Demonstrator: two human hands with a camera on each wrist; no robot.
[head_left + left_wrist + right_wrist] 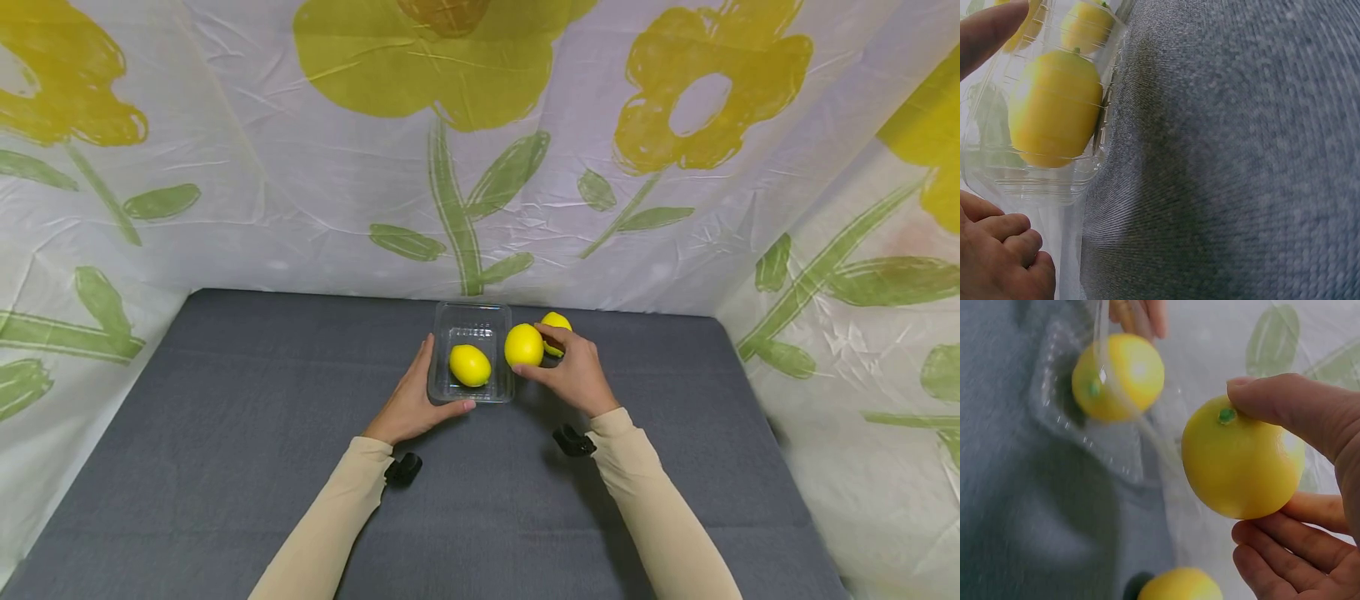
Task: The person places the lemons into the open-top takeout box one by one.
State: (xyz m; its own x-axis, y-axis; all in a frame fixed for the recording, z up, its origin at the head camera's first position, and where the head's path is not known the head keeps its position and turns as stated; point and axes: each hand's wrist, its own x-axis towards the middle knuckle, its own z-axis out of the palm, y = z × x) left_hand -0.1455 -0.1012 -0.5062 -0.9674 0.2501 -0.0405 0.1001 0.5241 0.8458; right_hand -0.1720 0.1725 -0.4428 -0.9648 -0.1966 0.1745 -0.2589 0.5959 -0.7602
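Note:
A clear plastic container (471,395) stands near the back of the table with one lemon (470,366) inside. My left hand (412,407) holds the container at its front left corner, thumb along the front side and fingers along the left. Between thumb and fingers, my right hand (573,372) grips a second lemon (523,345) beside the container's right rim; its green stem end shows in the right wrist view. Another lemon (557,320) lies behind the right hand, partly hidden by a finger.
Dark grey cloth covers the table (247,433). A white curtain (300,242) printed with yellow flowers hangs along the back and both sides, close behind the container. Each wrist carries a small black camera (574,441).

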